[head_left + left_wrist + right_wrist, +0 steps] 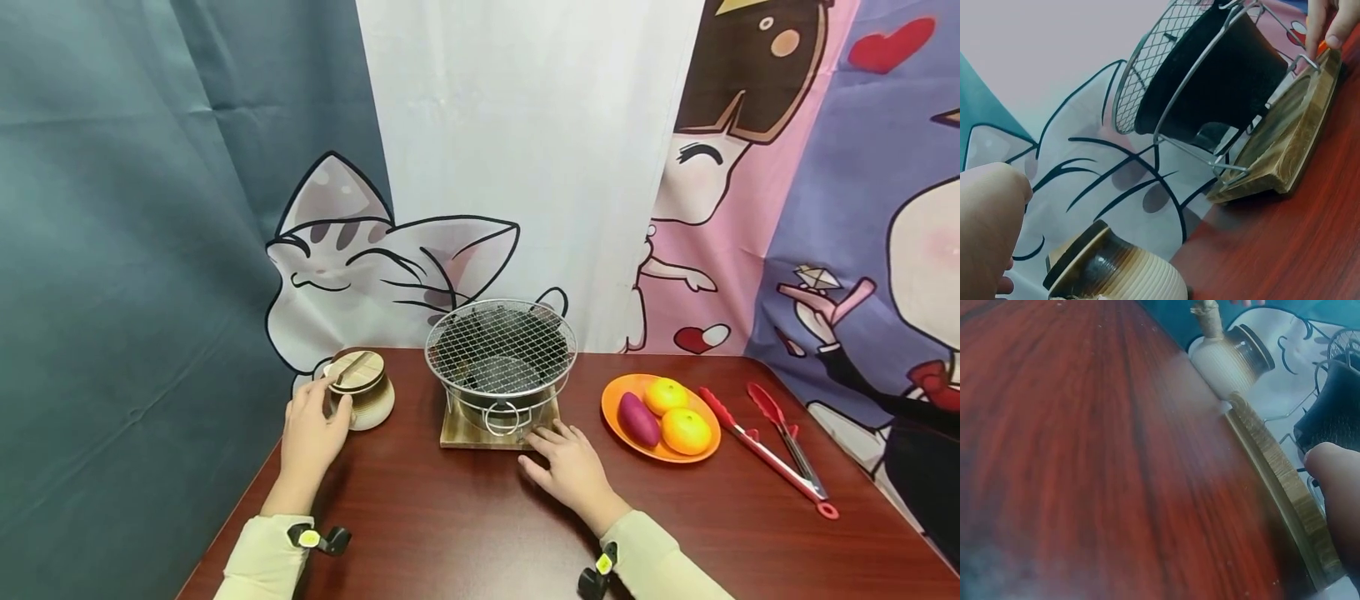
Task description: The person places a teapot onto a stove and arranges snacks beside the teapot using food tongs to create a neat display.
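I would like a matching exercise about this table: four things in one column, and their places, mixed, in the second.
Things:
1. lidded pot
2. wire mesh
3. tongs
4. wooden base

Places:
A. under the black stove, near the right hand
B. to the right of the orange plate
C. next to the left hand
D. over the top of the black stove

Right pairs: 1-C, 2-D, 3-B, 4-A
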`<state>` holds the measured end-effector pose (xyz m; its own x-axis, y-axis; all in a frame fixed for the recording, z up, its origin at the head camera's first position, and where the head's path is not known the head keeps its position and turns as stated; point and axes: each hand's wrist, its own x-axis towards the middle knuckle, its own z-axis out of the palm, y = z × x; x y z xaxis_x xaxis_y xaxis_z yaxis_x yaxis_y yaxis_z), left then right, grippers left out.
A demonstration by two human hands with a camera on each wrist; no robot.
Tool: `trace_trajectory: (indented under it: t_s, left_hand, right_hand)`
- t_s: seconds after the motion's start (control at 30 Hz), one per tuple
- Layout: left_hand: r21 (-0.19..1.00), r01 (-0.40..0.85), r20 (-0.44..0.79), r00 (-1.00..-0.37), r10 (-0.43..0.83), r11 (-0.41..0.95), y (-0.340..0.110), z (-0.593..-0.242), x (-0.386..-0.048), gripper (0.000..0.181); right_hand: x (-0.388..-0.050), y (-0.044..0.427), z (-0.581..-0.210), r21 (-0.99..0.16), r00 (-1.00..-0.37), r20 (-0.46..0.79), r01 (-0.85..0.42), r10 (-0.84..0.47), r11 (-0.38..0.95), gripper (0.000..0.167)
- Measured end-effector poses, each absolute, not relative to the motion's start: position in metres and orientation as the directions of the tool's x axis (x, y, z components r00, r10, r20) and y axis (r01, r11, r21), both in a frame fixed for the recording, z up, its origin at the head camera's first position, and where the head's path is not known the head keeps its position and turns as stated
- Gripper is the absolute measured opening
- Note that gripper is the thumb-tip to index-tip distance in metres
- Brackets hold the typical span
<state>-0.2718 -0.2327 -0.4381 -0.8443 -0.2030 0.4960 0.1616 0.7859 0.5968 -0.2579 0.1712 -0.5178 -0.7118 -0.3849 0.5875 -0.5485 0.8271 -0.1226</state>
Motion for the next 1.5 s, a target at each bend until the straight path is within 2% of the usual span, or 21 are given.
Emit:
trace_trajectory:
  t_s: [0.2, 0.53, 0.93, 1.5]
  left_hand:
    - [0.608, 0.114, 0.468, -0.851, -0.239, 0.786, -0.240, -0.440, -0.274, 0.046]
    - [0.632, 0.004, 0.339, -0.900, -0.272, 0.775, -0.255, -0.450, -0.274, 0.055]
    - [0.678, -0.107, 0.141, -0.952, -0.271, 0.727, -0.257, -0.463, -0.284, 0.081]
    - [0.605, -0.199, -0.034, -0.974, -0.224, 0.771, -0.260, -0.459, -0.297, 0.068]
  right_hand:
    - [-0.262, 0.171, -0.518, -0.115, -0.714, 0.580, -0.548, -0.392, 0.828, 0.040]
    - [-0.264, 0.170, -0.524, -0.109, -0.723, 0.553, -0.555, -0.414, 0.825, 0.042]
    - [-0.263, 0.176, -0.527, -0.095, -0.708, 0.577, -0.554, -0.407, 0.827, 0.041]
    - [-0.265, 0.174, -0.529, -0.087, -0.689, 0.598, -0.562, -0.408, 0.822, 0.041]
